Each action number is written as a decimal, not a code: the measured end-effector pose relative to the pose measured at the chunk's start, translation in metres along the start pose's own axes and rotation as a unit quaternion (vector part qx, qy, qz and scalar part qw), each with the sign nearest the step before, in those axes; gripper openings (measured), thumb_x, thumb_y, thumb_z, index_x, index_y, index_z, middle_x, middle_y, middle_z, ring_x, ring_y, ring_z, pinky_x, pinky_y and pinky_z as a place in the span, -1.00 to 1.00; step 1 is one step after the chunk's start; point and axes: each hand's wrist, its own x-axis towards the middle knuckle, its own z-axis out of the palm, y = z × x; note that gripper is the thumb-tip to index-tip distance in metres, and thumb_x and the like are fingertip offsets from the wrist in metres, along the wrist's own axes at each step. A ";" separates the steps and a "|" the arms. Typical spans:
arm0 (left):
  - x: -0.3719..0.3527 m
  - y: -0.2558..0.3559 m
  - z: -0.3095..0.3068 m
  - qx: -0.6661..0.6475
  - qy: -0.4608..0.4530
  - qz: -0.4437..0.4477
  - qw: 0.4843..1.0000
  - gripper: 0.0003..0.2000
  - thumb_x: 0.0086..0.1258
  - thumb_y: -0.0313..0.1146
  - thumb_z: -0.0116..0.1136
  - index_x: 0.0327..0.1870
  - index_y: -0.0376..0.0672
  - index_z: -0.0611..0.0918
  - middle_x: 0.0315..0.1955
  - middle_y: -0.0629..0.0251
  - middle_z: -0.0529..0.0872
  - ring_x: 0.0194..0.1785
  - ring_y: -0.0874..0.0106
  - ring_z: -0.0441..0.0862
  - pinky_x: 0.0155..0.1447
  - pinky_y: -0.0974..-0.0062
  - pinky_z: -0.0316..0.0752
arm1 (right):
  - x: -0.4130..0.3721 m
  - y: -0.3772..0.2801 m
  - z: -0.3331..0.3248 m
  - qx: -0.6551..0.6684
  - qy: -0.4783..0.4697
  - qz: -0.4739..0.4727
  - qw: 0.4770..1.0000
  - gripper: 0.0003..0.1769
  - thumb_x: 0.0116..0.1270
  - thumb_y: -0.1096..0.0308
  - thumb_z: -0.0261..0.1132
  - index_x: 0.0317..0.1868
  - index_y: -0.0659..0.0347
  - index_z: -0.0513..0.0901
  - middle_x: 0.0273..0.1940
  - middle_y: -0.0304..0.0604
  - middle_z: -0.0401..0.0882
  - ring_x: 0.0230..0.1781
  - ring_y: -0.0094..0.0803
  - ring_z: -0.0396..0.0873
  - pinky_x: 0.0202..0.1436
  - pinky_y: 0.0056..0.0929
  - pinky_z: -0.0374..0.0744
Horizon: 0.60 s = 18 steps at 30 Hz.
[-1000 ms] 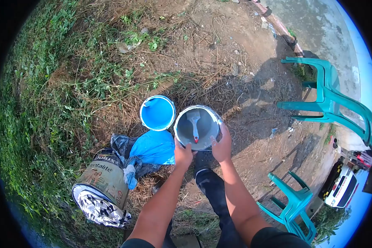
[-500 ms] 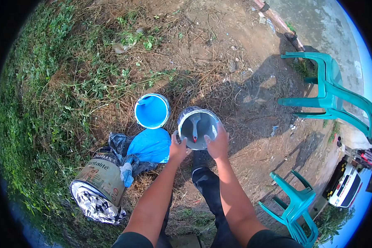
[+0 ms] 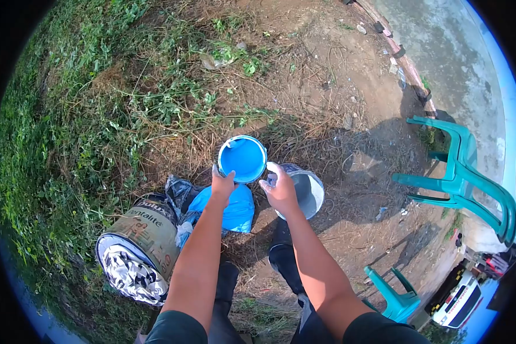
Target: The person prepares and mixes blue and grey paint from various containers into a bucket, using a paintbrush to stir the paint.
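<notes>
A bucket of blue paint stands on dry grass and dirt. My left hand grips its near left rim. My right hand is just right of it, fingers curled by the near right rim; I cannot tell if they hold it. Behind my right hand a grey-white bucket sits on the ground, partly hidden by the hand. The brush seen in it earlier does not show.
A blue plastic bag lies by my legs, next to a paint tin on its side stuffed with patterned cloth. Green plastic chairs stand at right and lower right. Grass fills the left; a car is parked far right.
Both hands let go of the grey-white bucket, which now rests on the ground, and moved left to the blue paint bucket. The camera shifted, so everything slid right.
</notes>
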 end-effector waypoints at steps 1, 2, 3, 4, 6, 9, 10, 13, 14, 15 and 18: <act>0.000 0.003 -0.002 -0.011 -0.059 -0.004 0.998 -0.20 0.48 -0.50 0.11 0.64 0.02 -0.05 0.28 0.08 0.51 0.08 0.22 0.70 0.03 0.16 0.73 | 0.007 0.006 0.007 -0.033 -0.002 -0.021 0.999 -0.34 0.25 0.41 0.45 0.36 0.33 0.48 0.26 0.16 0.59 0.18 0.02 0.65 0.26 -0.13 0.59; -0.001 0.007 -0.003 -0.021 -0.118 -0.007 0.993 -0.26 0.50 -0.52 0.03 0.63 0.08 0.00 0.31 0.09 0.51 0.11 0.22 0.70 0.09 0.10 0.74 | 0.013 0.008 0.013 -0.038 -0.002 -0.023 0.999 -0.34 0.25 0.41 0.45 0.36 0.33 0.48 0.26 0.16 0.59 0.18 0.02 0.65 0.26 -0.13 0.59; 0.006 0.006 -0.004 -0.028 -0.121 -0.006 0.992 -0.26 0.50 -0.52 0.03 0.63 0.08 0.00 0.31 0.09 0.51 0.11 0.22 0.70 0.09 0.10 0.74 | 0.020 0.007 0.017 -0.032 -0.003 -0.056 0.998 -0.34 0.25 0.41 0.45 0.36 0.33 0.48 0.25 0.18 0.59 0.17 0.03 0.65 0.25 -0.13 0.60; 0.013 0.002 -0.005 -0.047 -0.135 -0.026 0.989 -0.32 0.51 -0.53 -0.04 0.61 0.08 0.06 0.30 0.11 0.54 0.08 0.23 0.72 0.04 0.15 0.76 | 0.024 0.001 0.018 -0.030 -0.006 -0.088 0.996 -0.34 0.25 0.41 0.46 0.35 0.33 0.48 0.25 0.20 0.60 0.16 0.03 0.66 0.24 -0.13 0.60; 0.011 0.000 0.005 -0.098 -0.157 -0.047 0.982 -0.37 0.52 -0.54 -0.12 0.59 0.09 0.12 0.28 0.13 0.56 0.05 0.24 0.74 -0.01 0.19 0.78 | 0.030 -0.014 0.017 -0.033 0.001 -0.099 0.995 -0.37 0.25 0.42 0.47 0.32 0.34 0.51 0.23 0.23 0.60 0.15 0.04 0.66 0.24 -0.14 0.61; -0.031 0.024 0.004 -0.093 -0.101 0.016 0.990 -0.43 0.50 -0.56 -0.18 0.53 0.04 0.24 0.17 0.12 0.67 -0.09 0.25 0.81 -0.19 0.30 0.81 | 0.023 -0.065 0.002 -0.030 0.013 -0.097 0.995 -0.41 0.26 0.48 0.45 0.30 0.33 0.52 0.18 0.19 0.60 0.13 0.09 0.64 0.22 -0.11 0.60; -0.048 0.032 0.002 -0.104 -0.100 0.018 0.989 -0.43 0.50 -0.56 -0.18 0.53 0.04 0.24 0.17 0.12 0.67 -0.09 0.25 0.81 -0.19 0.30 0.81 | 0.018 -0.075 -0.004 -0.038 0.009 -0.104 0.994 -0.41 0.26 0.48 0.45 0.30 0.33 0.52 0.18 0.19 0.60 0.13 0.09 0.64 0.22 -0.11 0.60; -0.110 0.058 -0.022 -0.112 -0.139 0.070 0.981 -0.37 0.51 -0.60 -0.21 0.61 -0.08 0.10 0.25 0.03 0.61 0.03 0.20 0.79 -0.10 0.25 0.84 | -0.011 -0.107 -0.028 -0.160 0.127 -0.247 0.947 -0.41 0.23 0.45 0.49 0.28 0.26 0.53 0.08 0.04 0.61 0.01 -0.09 0.67 0.11 -0.18 0.62; -0.130 0.063 -0.031 -0.113 -0.134 0.075 0.982 -0.37 0.51 -0.60 -0.21 0.61 -0.08 0.10 0.25 0.03 0.61 0.03 0.20 0.79 -0.10 0.25 0.84 | -0.025 -0.119 -0.039 -0.160 0.115 -0.199 0.960 -0.40 0.23 0.44 0.50 0.28 0.25 0.53 0.09 0.06 0.59 0.04 -0.11 0.63 0.17 -0.16 0.58; -0.151 0.068 -0.040 -0.114 -0.136 0.094 0.980 -0.36 0.51 -0.60 -0.18 0.62 -0.13 0.07 0.23 0.00 0.61 0.01 0.22 0.79 -0.13 0.28 0.84 | -0.038 -0.134 -0.048 -0.145 0.093 -0.178 0.969 -0.38 0.24 0.42 0.49 0.30 0.28 0.51 0.12 0.09 0.58 0.11 -0.01 0.60 0.22 -0.13 0.55; -0.239 0.111 -0.071 -0.082 -0.127 0.136 0.979 -0.38 0.46 -0.55 -0.09 0.57 -0.28 0.17 0.10 0.02 0.68 -0.11 0.30 0.81 -0.23 0.38 0.82 | -0.083 -0.185 -0.081 -0.173 0.037 -0.173 0.969 -0.34 0.28 0.32 0.48 0.34 0.35 0.48 0.21 0.19 0.56 0.24 0.11 0.55 0.31 -0.07 0.50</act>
